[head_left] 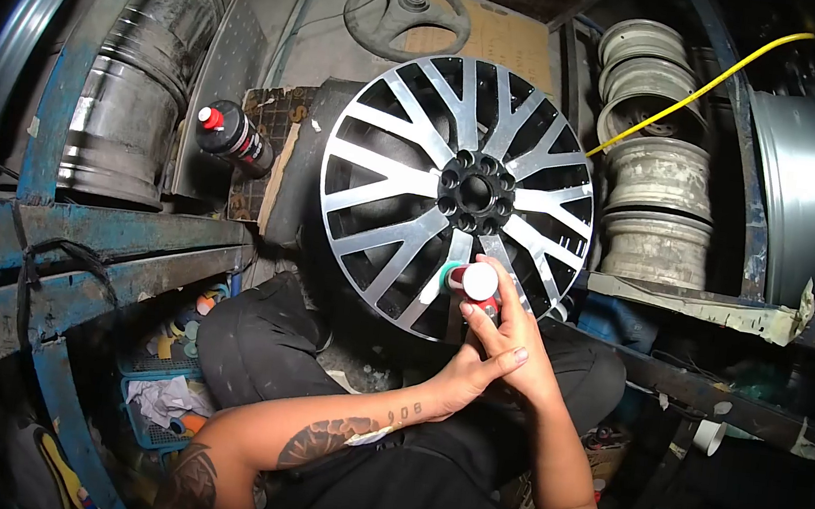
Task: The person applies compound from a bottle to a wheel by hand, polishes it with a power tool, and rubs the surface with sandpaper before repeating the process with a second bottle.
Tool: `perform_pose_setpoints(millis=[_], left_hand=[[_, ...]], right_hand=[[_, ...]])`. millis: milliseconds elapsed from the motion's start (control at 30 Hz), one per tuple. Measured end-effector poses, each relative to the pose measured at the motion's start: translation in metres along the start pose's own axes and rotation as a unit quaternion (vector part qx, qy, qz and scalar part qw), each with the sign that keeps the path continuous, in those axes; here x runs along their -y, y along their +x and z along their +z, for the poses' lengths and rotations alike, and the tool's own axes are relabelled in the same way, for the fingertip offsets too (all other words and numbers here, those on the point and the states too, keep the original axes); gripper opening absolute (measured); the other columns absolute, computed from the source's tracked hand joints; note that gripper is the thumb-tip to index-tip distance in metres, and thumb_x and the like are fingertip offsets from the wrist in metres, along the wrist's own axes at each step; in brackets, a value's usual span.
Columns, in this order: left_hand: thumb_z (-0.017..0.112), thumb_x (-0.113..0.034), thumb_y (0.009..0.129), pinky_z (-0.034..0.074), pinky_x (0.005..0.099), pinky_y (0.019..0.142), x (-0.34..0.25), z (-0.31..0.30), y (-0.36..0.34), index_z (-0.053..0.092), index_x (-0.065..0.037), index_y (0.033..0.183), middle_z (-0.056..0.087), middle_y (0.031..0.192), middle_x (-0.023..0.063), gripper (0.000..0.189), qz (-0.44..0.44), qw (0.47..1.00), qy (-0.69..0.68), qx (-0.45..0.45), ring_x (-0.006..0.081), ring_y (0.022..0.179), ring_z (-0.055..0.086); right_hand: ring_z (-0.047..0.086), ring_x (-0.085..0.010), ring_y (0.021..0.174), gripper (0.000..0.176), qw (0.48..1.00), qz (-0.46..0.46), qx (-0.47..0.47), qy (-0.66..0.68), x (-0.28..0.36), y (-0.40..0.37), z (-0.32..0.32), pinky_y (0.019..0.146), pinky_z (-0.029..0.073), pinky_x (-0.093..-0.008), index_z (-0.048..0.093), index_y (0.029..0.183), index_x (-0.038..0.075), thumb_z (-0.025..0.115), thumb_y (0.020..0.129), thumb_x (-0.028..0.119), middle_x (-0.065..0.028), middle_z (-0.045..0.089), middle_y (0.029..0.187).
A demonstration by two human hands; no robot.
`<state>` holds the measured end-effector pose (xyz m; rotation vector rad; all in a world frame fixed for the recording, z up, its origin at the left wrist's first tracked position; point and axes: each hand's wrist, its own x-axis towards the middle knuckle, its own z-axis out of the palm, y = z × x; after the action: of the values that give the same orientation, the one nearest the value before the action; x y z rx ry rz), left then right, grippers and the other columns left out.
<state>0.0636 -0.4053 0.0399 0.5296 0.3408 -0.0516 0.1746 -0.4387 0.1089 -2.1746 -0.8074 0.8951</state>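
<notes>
A wheel rim (pixel 385 187) with bright machined spokes and black recesses stands tilted in front of me, between my legs. Against a lower spoke rests the green pad of a small red-and-black hand polisher (pixel 465 282) with a white round top. My right hand (pixel 517 331) is closed around the polisher, its thumb near the head. From below, my left hand (pixel 474 376) closes on the handle and overlaps the right hand. Most of the left fingers and much of the handle are hidden.
A dark bottle with a red cap (pixel 236 139) stands at the left. Stacked rims (pixel 661 187) fill the right rack, more (pixel 123 130) the left. A steering wheel (pixel 407 18) lies at the back. A yellow hose (pixel 692 96) crosses upper right. Blue baskets (pixel 154 397) sit lower left.
</notes>
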Motion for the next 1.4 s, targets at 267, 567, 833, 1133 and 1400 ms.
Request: perform_pose_setpoints(millis=[267, 567, 833, 1133, 1400], left_hand=[[0.071, -0.052, 0.097, 0.024, 0.0433, 0.127, -0.009, 0.003, -0.001, -0.001, 0.001, 0.166, 0.017, 0.167, 0.0226, 0.113, 0.076, 0.994, 0.081, -0.005, 0.0337, 0.159, 0.018], [0.07, -0.054, 0.098, 0.053, 0.0546, 0.108, -0.038, 0.005, 0.015, -0.004, -0.006, 0.166, 0.026, 0.162, 0.0226, 0.111, -0.087, 0.994, 0.063, 0.013, 0.0343, 0.151, 0.038], [0.069, -0.056, 0.099, 0.051, 0.0589, 0.107, -0.058, -0.001, 0.034, -0.004, -0.014, 0.168, 0.024, 0.168, 0.0207, 0.109, -0.097, 0.995, 0.025, 0.02, 0.0379, 0.151, 0.037], [0.072, -0.049, 0.098, 0.054, 0.0557, 0.104, -0.031, 0.01, 0.003, 0.0, -0.009, 0.166, 0.029, 0.162, 0.0224, 0.107, -0.082, 0.996, -0.007, -0.025, 0.0359, 0.147, 0.043], [0.077, -0.047, 0.095, 0.05, 0.0503, 0.111, -0.008, 0.001, -0.003, -0.003, -0.007, 0.166, 0.031, 0.159, 0.0224, 0.114, -0.026, 0.999, -0.023, 0.01, 0.0352, 0.148, 0.041]], right_hand=[[0.075, -0.0363, 0.102, 0.064, 1.0, 0.018, -0.007, 0.018, 0.0, -0.001, 0.001, 0.091, 0.055, -0.0401, 0.042, 0.157, 0.018, 0.068, 0.101, 0.032, -0.0204, 0.074, 0.118], [0.072, -0.037, 0.117, 0.067, 0.998, -0.036, -0.036, 0.036, -0.017, 0.022, -0.007, 0.097, 0.054, -0.0412, 0.04, 0.159, 0.016, 0.067, 0.102, 0.039, -0.0216, 0.069, 0.131], [0.071, -0.0317, 0.103, 0.065, 0.997, -0.022, -0.02, 0.074, -0.03, 0.059, -0.012, 0.091, 0.054, -0.0399, 0.042, 0.157, 0.015, 0.067, 0.102, 0.041, -0.0217, 0.071, 0.122], [0.072, -0.0356, 0.114, 0.066, 0.999, -0.005, 0.018, 0.045, -0.006, 0.02, -0.006, 0.098, 0.053, -0.0416, 0.039, 0.158, 0.018, 0.067, 0.102, 0.039, -0.019, 0.072, 0.125], [0.076, -0.0395, 0.089, 0.064, 1.0, -0.005, 0.004, 0.005, 0.001, 0.001, 0.0, 0.08, 0.056, -0.0434, 0.04, 0.158, 0.02, 0.067, 0.102, 0.032, -0.0216, 0.074, 0.102]])
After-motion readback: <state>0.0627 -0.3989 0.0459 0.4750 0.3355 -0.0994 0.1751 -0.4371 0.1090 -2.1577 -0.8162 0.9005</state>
